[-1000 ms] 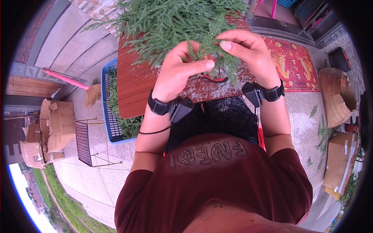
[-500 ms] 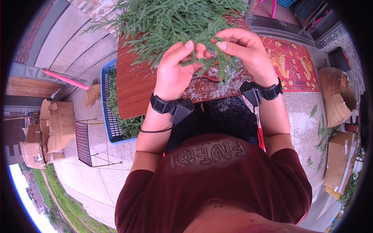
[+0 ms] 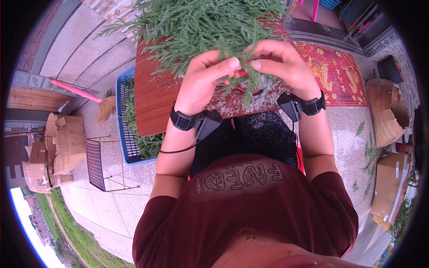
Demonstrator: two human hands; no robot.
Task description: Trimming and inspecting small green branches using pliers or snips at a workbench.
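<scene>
Between my two hands is a green needle-leaved sprig (image 3: pixel 251 76), its tips fanning up and down past my fingers. My left hand (image 3: pixel 206 78) pinches it from the left, thumb against the fingers. From the right, my right hand (image 3: pixel 282 67) grips it between thumb and curled fingers. Just beneath lies a tool with red and black handles (image 3: pixel 250 91), partly hidden by the sprig. A large heap of similar green branches (image 3: pixel 196 27) covers the far part of the red-brown table (image 3: pixel 154 107). White flecks (image 3: pixel 268 98) are scattered near the table's front edge.
At the table's left stands a blue basket (image 3: pixel 120 116) with more greenery. Beyond it are a broom with a pink handle (image 3: pixel 76 89), a small rack (image 3: pixel 96 165) and cardboard boxes (image 3: pixel 67 143). A red patterned mat (image 3: pixel 333 73) and further boxes (image 3: pixel 391 183) lie to the right.
My hands have come slightly closer together and lower. The sprig has turned, with one tip now upright above my fingers and another hanging below. More of the red-handled tool shows.
</scene>
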